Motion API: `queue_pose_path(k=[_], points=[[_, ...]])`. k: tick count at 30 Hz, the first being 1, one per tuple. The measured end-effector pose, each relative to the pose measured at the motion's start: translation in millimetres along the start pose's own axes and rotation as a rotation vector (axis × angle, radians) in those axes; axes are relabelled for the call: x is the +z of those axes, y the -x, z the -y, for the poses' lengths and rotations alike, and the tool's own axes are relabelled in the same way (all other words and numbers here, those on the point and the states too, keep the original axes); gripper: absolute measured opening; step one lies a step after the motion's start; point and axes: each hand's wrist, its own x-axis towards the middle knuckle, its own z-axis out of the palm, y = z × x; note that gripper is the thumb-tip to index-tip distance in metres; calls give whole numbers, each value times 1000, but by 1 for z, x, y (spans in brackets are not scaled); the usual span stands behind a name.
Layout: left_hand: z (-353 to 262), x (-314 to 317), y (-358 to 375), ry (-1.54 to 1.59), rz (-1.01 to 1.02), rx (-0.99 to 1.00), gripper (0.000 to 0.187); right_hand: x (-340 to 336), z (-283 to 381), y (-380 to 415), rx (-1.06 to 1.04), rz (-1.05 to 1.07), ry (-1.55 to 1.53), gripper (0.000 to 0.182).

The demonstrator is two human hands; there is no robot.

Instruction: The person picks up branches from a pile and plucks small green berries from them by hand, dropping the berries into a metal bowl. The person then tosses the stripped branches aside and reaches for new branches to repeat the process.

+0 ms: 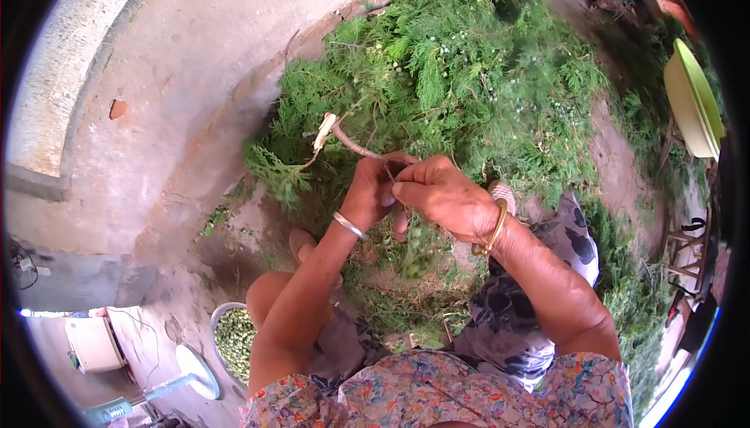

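Observation:
A thin brown branch (351,144) with a pale, torn end runs into my left hand (376,192), whose fingers are wrapped round it. Close against it, my right hand (441,196) pinches at the same branch with thumb and forefinger; what lies between those fingertips is too small to make out. Green leafy sprigs (422,250) hang below the two hands. Beyond them spreads a large heap of green conifer cuttings (469,76), dotted with small pale cones or berries.
At the lower left stands a basin (234,338) full of small green pieces, near a pale blue fan (195,373). A light green tub (691,100) leans at the right. Concrete floor (187,100) extends at the left, and more cuttings (625,303) lie at the right.

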Motion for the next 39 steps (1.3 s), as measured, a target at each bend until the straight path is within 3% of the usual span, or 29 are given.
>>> queue_pose_path(k=[2, 4, 5, 7, 8, 10, 11, 12, 14, 16, 18, 20, 22, 23, 26, 28, 31, 32, 34, 36, 38, 39], points=[[9, -5, 0, -46, 10, 33, 19, -1, -9, -1, 12, -5, -67, 20], [23, -13, -2, -455, -89, 129, 19, -1, -11, -1, 7, -2, -113, 20], [34, -19, -4, -456, -87, 129, 19, 0, -11, -2, 6, -4, -114, 20], [53, -27, -5, -286, -266, -2, 16, 1, -12, 1, 7, -33, 19, 21], [59, -30, -4, -285, -262, 2, 16, 3, -15, 2, 5, -37, 22, 21], [51, -26, 1, 288, -183, -50, 12, 7, -22, 5, 36, -55, 48, 21], [50, -21, 2, 511, -299, -141, 13, 9, -22, 6, 82, -59, 10, 21], [53, -30, -2, 512, -297, -139, 13, 10, -16, 10, 82, -61, 13, 21], [70, -67, -11, -1324, -152, -146, 15, 12, 1, 24, 68, 225, -50, 20], [102, -104, -3, -1695, -409, 703, 13, 8, -3, 22, 54, 232, -90, 19], [55, -78, -7, -1792, -237, 610, 10, -4, -5, 17, -35, -73, -287, 19], [-4, -50, -22, -909, -491, -303, 10, -15, 8, 12, -66, -122, -312, 19], [-18, -82, -37, -258, -666, -63, 10, -24, 10, 7, -146, -249, -528, 20], [-38, -88, -48, -161, -647, 30, 13, -31, 11, 6, -152, -249, -617, 19], [-73, -83, -57, -477, -588, -117, 21, -42, 13, 2, -177, -367, -879, 10], [-86, -44, -39, -328, -364, -152, 28, -47, 14, 0, -207, -376, -936, 9], [-60, 4, -6, -81, -149, -28, 33, -42, 21, 0, -213, -436, -991, 9], [-46, 11, 2, -79, -116, 8, 33, -39, 23, -2, -202, -482, -983, 9], [-35, 25, 12, 375, -35, 52, 26, -34, 18, -9, -178, -445, -962, 9], [-36, 26, 15, 404, -96, 38, 18, -31, 16, -11, -160, -404, -949, 10], [-54, 20, 18, 346, -145, -77, 11, -34, 23, -5, 99, -423, -310, 19], [-65, 14, 21, 365, -172, -136, 11, -24, 28, -6, 110, -591, -230, 31]])
